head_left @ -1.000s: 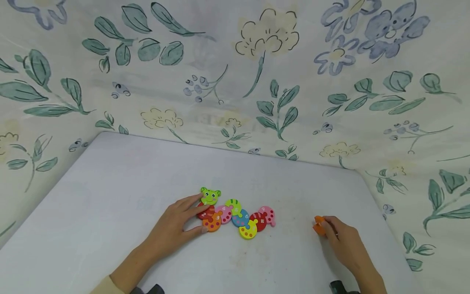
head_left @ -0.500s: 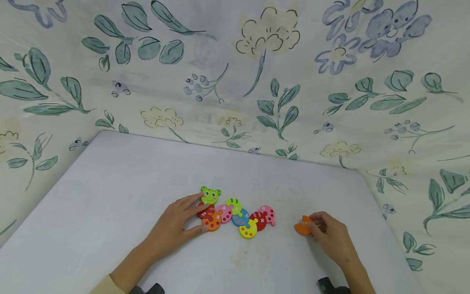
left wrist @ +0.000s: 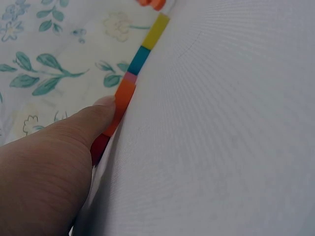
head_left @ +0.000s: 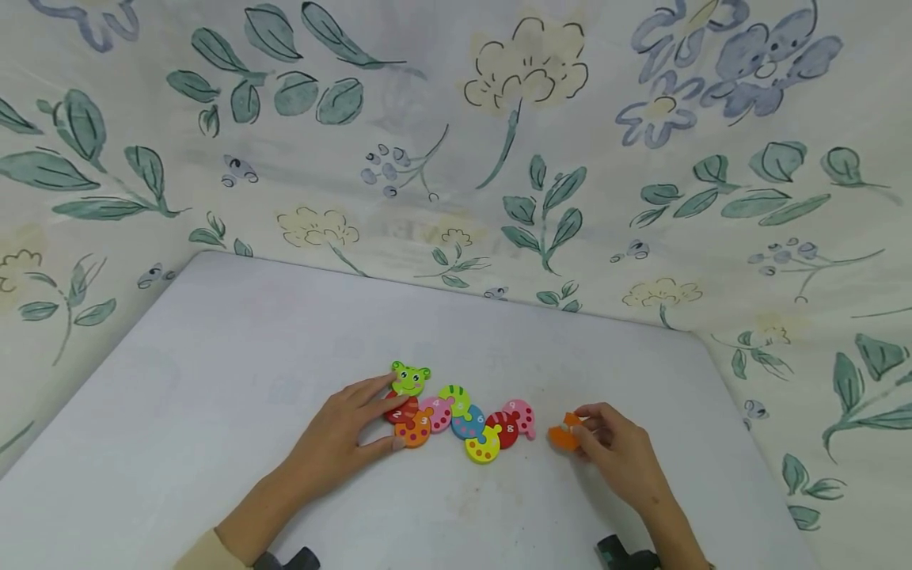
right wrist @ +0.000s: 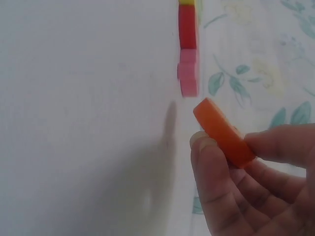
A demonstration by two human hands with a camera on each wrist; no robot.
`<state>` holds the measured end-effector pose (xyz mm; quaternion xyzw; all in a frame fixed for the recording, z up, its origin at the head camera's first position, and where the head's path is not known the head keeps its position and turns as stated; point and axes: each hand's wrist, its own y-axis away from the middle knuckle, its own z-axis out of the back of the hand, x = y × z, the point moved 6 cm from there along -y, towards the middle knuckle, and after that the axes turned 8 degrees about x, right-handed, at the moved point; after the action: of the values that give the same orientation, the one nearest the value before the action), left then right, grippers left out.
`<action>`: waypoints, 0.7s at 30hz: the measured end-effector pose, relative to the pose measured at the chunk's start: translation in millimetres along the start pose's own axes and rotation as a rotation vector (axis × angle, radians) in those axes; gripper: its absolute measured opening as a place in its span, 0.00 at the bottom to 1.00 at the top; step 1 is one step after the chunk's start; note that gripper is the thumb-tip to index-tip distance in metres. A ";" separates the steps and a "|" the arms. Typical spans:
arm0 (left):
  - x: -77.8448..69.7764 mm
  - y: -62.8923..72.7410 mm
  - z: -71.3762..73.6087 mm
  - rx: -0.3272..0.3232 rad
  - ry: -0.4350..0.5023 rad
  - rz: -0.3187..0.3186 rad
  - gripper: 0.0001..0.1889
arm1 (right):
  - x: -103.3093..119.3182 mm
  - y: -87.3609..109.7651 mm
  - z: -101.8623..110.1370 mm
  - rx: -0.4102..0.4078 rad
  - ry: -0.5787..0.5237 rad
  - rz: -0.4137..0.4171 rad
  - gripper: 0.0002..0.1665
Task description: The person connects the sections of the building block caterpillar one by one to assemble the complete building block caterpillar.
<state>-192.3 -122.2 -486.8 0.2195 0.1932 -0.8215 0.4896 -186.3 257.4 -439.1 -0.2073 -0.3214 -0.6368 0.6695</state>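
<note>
A chain of joined caterpillar puzzle pieces lies on the white table, with a green smiling head at its left end and a pink piece numbered 9 at its right. My left hand rests against the left end. Its fingers touch the head and the red piece; in the left wrist view its thumb presses the orange piece's side. Between thumb and fingers my right hand pinches a loose orange puzzle piece, tilted and just apart from the pink piece.
The white table has a rounded far edge. Behind and beside it hangs a floral cloth. Dark wrist-worn devices show at the bottom of the head view.
My right hand has moved left with the orange puzzle piece, bringing it close to the pink end of the chain. The left hand and the chain stay in place.
</note>
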 end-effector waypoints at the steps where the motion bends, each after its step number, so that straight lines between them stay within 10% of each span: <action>1: 0.2 0.0 -0.2 0.001 -0.003 -0.001 0.34 | 1.2 -0.6 -1.7 0.001 0.000 0.010 0.13; 21: -0.9 0.1 1.4 -0.013 -0.006 -0.034 0.34 | 13.0 -11.4 -33.0 0.044 -0.049 -0.024 0.12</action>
<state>-192.1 -122.4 -485.2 0.2104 0.2006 -0.8291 0.4776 -192.3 224.1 -455.0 -0.2043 -0.3541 -0.6321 0.6583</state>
